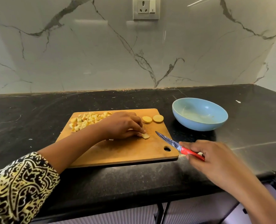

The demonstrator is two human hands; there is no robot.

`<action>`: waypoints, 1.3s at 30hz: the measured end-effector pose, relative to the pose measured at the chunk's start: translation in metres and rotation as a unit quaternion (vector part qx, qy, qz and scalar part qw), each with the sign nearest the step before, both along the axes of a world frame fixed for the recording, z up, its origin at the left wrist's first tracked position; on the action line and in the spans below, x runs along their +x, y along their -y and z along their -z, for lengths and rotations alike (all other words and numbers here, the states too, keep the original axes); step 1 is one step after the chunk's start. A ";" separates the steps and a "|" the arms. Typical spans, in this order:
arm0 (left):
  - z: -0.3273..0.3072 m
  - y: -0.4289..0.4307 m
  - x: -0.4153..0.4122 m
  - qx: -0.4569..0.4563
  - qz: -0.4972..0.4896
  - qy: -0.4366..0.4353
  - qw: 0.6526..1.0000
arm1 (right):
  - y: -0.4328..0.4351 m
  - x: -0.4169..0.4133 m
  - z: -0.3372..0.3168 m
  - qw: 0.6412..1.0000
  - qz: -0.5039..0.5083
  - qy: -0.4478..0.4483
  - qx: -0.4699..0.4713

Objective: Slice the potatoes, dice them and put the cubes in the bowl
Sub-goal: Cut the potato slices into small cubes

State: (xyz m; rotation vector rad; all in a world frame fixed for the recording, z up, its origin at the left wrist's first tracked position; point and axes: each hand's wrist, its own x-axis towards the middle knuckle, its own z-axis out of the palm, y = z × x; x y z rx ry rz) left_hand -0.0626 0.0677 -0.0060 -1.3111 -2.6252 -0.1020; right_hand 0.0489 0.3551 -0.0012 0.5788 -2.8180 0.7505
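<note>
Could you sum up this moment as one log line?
left hand: holds potato slice on board | right hand: holds knife clear of slice | cubes: piled on board | round slices: two, uncut | bowl: no cubes

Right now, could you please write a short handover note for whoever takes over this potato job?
Left hand: fingertips pinch a potato slice on the cutting board.
Right hand: holds the knife by its red handle, blade pointing at that slice, not touching it.
Done: a pile of cubes on the board's far left.
To do: dice this slice and the two round slices at the far edge, then move all cubes into the blue bowl, which holds none yet.
</note>
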 end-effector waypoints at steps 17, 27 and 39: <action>0.004 -0.012 0.007 -0.014 -0.022 -0.070 0.997 | 0.008 0.010 -0.002 1.000 0.017 -0.007 -0.025; 0.003 -0.011 0.011 0.081 -0.066 0.022 0.994 | 0.007 0.011 -0.001 0.999 0.018 -0.013 -0.031; -0.001 -0.018 0.011 -0.026 -0.058 -0.047 0.997 | 0.017 0.016 -0.005 1.000 0.014 0.004 -0.008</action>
